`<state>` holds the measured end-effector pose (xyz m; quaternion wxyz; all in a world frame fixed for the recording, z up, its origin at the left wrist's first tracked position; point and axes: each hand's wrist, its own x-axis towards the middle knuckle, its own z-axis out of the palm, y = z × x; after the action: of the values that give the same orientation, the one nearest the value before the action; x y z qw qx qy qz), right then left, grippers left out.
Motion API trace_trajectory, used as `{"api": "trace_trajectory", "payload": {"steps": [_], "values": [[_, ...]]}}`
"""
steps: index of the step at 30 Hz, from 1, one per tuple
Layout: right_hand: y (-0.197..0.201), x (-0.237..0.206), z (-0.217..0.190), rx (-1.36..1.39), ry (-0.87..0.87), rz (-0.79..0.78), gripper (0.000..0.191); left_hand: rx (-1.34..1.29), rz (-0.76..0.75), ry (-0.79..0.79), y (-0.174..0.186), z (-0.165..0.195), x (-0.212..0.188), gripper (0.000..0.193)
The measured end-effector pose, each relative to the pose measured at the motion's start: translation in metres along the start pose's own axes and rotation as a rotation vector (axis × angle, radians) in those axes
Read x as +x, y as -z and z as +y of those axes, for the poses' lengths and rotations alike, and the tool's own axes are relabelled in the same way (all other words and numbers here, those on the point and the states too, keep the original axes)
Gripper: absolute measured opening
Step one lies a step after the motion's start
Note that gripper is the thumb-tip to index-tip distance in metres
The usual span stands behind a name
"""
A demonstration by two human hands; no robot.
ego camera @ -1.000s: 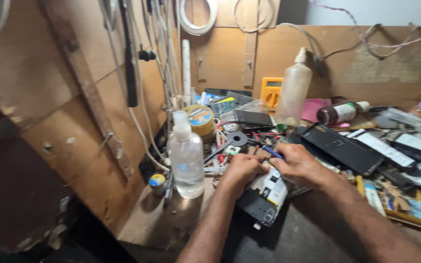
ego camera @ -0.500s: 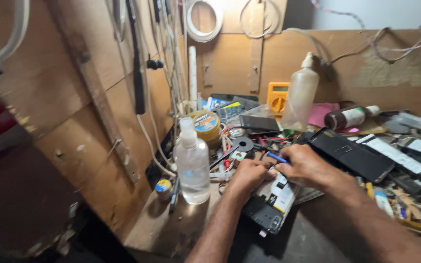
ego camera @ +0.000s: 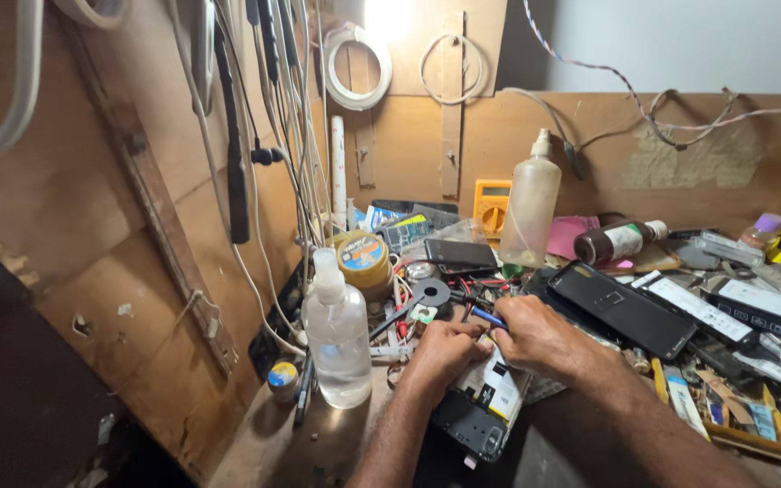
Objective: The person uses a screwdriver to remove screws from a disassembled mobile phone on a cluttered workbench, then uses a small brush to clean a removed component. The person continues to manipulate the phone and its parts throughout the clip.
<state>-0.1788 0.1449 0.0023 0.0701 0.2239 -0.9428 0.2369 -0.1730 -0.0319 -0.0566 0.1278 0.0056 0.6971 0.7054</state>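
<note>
An opened phone (ego camera: 479, 411) lies on the workbench, its insides and a white battery label facing up. My left hand (ego camera: 438, 354) rests on the phone's upper left edge and steadies it. My right hand (ego camera: 535, 336) pinches a thin blue-handled tool (ego camera: 486, 316), whose tip points at the top of the phone between both hands. The spot where the tip meets the phone is hidden by my fingers.
A clear squeeze bottle (ego camera: 339, 336) stands just left of my hands. Behind are a round tin (ego camera: 362, 260), a yellow multimeter (ego camera: 492, 206), a tall cloudy bottle (ego camera: 530, 206) and a brown bottle (ego camera: 616, 242). Several phones and screens (ego camera: 630, 309) clutter the right. Cables (ego camera: 277, 136) hang on the wooden wall.
The view has shifted a little to the right and downward. Both hands stay on the opened phone with the blue tool at its top; no clear change in grip.
</note>
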Motion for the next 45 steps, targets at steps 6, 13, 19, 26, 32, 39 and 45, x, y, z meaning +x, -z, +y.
{"api": "trace_trajectory", "payload": {"steps": [6, 13, 19, 26, 32, 39, 45], "values": [[-0.006, -0.006, 0.008, 0.014, 0.157, 0.042, 0.020, -0.010, -0.014, -0.012, 0.000, -0.002, 0.000, 0.036], [-0.018, -0.005, 0.023, 0.037, 0.212, 0.069, 0.018, -0.020, -0.022, 0.001, -0.002, 0.003, -0.004, 0.036], [-0.015, -0.010, 0.019, 0.008, 0.223, 0.069, 0.020, 0.059, -0.016, -0.010, -0.002, 0.006, -0.006, 0.031], [-0.004, -0.015, 0.005, -0.059, 0.163, -0.022, 0.017, 0.028, -0.034, -0.022, -0.002, 0.005, -0.007, 0.023], [0.002, -0.017, 0.002, -0.166, 0.282, -0.026, 0.017, -0.005, -0.046, -0.030, -0.002, 0.003, -0.002, 0.021], [0.004, -0.020, 0.005, -0.126, 0.370, 0.018, 0.017, 0.065, -0.027, -0.012, -0.001, 0.004, -0.004, 0.023], [0.012, -0.017, 0.013, 0.223, 0.290, 0.246, 0.020, 0.036, -0.037, 0.025, -0.003, 0.011, -0.010, 0.036]]}}
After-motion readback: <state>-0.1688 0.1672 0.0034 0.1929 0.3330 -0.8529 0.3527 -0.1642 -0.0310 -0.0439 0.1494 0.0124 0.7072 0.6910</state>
